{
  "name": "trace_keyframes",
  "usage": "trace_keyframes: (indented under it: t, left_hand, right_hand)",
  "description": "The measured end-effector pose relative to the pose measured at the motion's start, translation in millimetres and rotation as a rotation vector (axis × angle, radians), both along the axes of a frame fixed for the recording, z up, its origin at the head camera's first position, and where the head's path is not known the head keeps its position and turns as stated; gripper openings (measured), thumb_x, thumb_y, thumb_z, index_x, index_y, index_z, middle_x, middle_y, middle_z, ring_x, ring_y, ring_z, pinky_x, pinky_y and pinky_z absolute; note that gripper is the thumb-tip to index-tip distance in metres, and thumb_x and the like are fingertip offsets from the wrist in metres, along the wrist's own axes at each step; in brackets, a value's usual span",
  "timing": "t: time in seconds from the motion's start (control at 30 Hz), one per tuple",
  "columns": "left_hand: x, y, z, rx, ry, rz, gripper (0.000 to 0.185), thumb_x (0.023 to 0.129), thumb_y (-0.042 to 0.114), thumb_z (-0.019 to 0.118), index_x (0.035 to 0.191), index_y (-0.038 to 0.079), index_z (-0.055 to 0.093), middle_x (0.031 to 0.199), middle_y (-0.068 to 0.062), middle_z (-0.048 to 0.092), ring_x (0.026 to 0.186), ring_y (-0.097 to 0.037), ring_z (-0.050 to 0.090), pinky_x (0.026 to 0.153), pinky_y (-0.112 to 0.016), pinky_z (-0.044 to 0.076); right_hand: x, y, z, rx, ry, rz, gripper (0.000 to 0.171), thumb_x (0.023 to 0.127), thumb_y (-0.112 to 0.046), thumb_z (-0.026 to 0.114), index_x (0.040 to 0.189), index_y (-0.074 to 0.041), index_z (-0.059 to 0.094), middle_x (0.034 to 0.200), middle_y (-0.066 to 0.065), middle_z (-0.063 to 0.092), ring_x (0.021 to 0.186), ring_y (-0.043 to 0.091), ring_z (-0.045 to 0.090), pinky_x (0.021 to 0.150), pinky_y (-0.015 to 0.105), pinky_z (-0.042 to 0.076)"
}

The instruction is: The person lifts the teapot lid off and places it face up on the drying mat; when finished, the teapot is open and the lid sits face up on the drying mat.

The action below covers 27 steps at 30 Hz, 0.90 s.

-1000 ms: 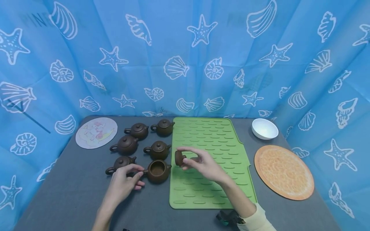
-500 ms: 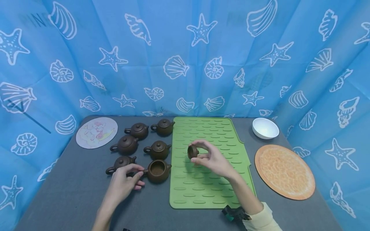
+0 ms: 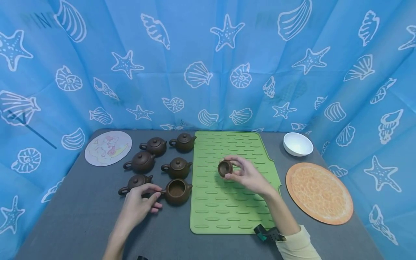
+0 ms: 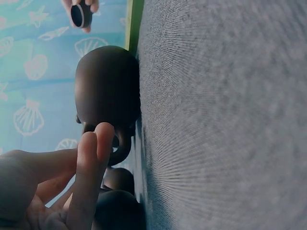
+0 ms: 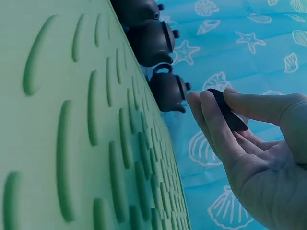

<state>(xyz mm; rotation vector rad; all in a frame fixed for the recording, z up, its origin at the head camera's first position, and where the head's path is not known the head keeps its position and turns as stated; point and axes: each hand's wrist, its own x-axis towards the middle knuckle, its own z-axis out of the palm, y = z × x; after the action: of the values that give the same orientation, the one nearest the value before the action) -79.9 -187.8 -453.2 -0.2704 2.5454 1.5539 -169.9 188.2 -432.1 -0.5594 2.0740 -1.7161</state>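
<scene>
Right hand point(image 3: 248, 176) is pinching the lid point(image 3: 225, 168) above the green mat point(image 3: 234, 202), underside tilted up; left hand point(image 3: 139, 206) is gripping the open teapot point(image 3: 177, 192) by its handle, steadying it on the near table point(image 3: 81, 220).

White bowl point(image 3: 297, 144) sits at table's far right; orange round mat point(image 3: 319, 193) lies near it; illustrated round mat point(image 3: 108, 148) far left.
</scene>
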Motion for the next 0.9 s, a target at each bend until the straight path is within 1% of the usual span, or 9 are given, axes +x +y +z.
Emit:
trace_keyframes:
  t: [0.07,0.17,0.3,0.43,0.53,0.63,0.73,0.83,0.9]
  left_hand:
    - [0.3,0,0.0,0.000,-0.003,0.001,0.023,0.104,0.003,0.069,0.127,0.004,0.073,0.130,-0.022,0.075,0.078,-0.018,0.082,0.066,-0.026,0.065]
    - [0.6,-1,-0.2,0.001,-0.005,0.002,0.023,0.104,0.003,0.069,0.127,0.004,0.073,0.130,-0.022,0.075,0.079,-0.018,0.082,0.066,-0.026,0.065]
    - [0.8,-1,-0.5,0.000,-0.003,0.004,0.022,0.104,0.003,0.069,0.126,0.005,0.073,0.130,-0.022,0.075,0.078,-0.018,0.082,0.066,-0.026,0.065]
    - [0.4,-1,-0.7,0.005,0.002,0.007,0.022,0.104,0.003,0.069,0.126,0.005,0.074,0.130,-0.022,0.075,0.077,-0.018,0.082,0.065,-0.026,0.065]
    - [0.1,0,-1.0,0.005,0.002,0.009,0.022,0.104,0.003,0.069,0.126,0.004,0.074,0.130,-0.023,0.075,0.077,-0.017,0.082,0.065,-0.026,0.065]
    - [-0.1,0,-1.3,-0.001,-0.002,0.011,0.022,0.104,0.003,0.070,0.125,0.005,0.074,0.131,-0.023,0.075,0.077,-0.017,0.082,0.065,-0.026,0.065]
    - [-0.1,1,-1.5,-0.005,-0.007,0.015,0.022,0.104,0.003,0.070,0.125,0.005,0.074,0.131,-0.023,0.075,0.077,-0.017,0.082,0.065,-0.026,0.065]
    - [-0.5,1,-1.7,-0.009,-0.006,0.016,0.021,0.104,0.002,0.070,0.125,0.005,0.074,0.131,-0.023,0.075,0.076,-0.017,0.082,0.064,-0.026,0.065]
    - [-0.8,1,-1.7,-0.011,-0.004,0.014,0.021,0.104,0.002,0.070,0.124,0.005,0.074,0.131,-0.023,0.075,0.076,-0.017,0.082,0.064,-0.026,0.065]
  right_hand:
    - [0.2,-3,-2.1,0.009,-0.011,0.021,0.068,0.103,0.005,0.067,0.161,0.009,0.032,0.166,0.034,0.038,0.125,0.049,0.072,0.100,0.045,0.064]
    - [1.7,-8,-6.2,0.030,-0.031,0.061,0.067,0.102,0.006,0.066,0.160,0.010,0.032,0.165,0.036,0.038,0.124,0.050,0.072,0.099,0.036,0.064]
    - [4.9,-18,-13.3,0.091,-0.027,0.102,0.067,0.102,0.004,0.068,0.160,0.009,0.036,0.166,0.035,0.039,0.121,0.046,0.075,0.095,0.025,0.062]
    - [8.5,-27,-19.5,0.171,0.008,0.111,0.064,0.101,-0.001,0.071,0.158,0.007,0.042,0.163,0.035,0.044,0.122,0.044,0.075,0.092,0.024,0.062]
    - [10.7,-32,-21.6,0.221,0.028,0.103,0.062,0.101,-0.001,0.072,0.157,0.006,0.046,0.159,0.034,0.049,0.120,0.042,0.076,0.086,0.026,0.064]
    - [12.2,-34,-21.9,0.265,0.055,0.107,0.060,0.101,0.000,0.071,0.157,0.005,0.047,0.149,0.032,0.057,0.108,0.034,0.079,0.077,0.027,0.063]
    - [13.9,-36,-21.6,0.318,0.094,0.116,0.060,0.102,-0.001,0.070,0.157,0.005,0.046,0.133,0.027,0.068,0.090,0.024,0.079,0.068,0.027,0.060]
    - [15.2,-36,-21.8,0.368,0.138,0.109,0.061,0.102,-0.005,0.073,0.157,0.003,0.048,0.120,0.020,0.073,0.077,0.017,0.074,0.063,0.026,0.057]
    - [15.5,-37,-22.7,0.388,0.169,0.102,0.063,0.101,-0.009,0.076,0.156,0.002,0.049,0.120,0.018,0.073,0.075,0.013,0.069,0.062,0.026,0.056]
